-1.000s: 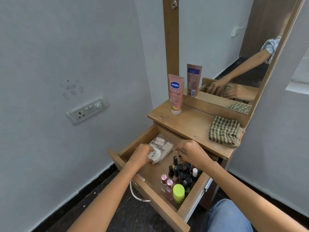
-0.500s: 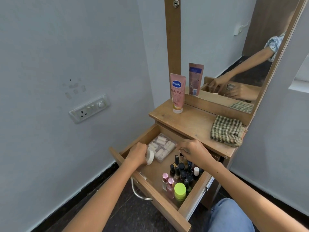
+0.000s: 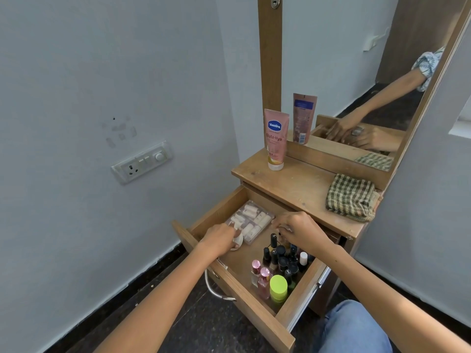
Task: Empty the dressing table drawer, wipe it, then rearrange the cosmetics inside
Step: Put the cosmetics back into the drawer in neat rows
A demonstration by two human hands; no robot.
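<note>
The wooden drawer (image 3: 216, 207) of the dressing table stands pulled out. My left hand (image 3: 220, 240) grips a small white round jar (image 3: 238, 242) low in the drawer, just in front of a clear plastic box of small white tubes (image 3: 253, 220). My right hand (image 3: 298, 230) hovers with curled fingers over the back of a cluster of dark nail polish bottles (image 3: 283, 261); whatever lies under its fingers is hidden. Two pink-capped bottles (image 3: 260, 275) and a green-capped jar (image 3: 278, 286) stand at the drawer's front right.
A pink Vaseline tube (image 3: 275, 138) stands on the tabletop (image 3: 293, 184) against the mirror (image 3: 356, 72). A folded checked cloth (image 3: 350, 197) lies at the top's right end. A switchboard (image 3: 141, 161) is on the left wall. My knee in jeans (image 3: 351, 327) is beside the drawer.
My left hand has carried the white jar off the clear box and down toward the drawer floor, turning it on edge. The right hand has stayed over the bottles.
</note>
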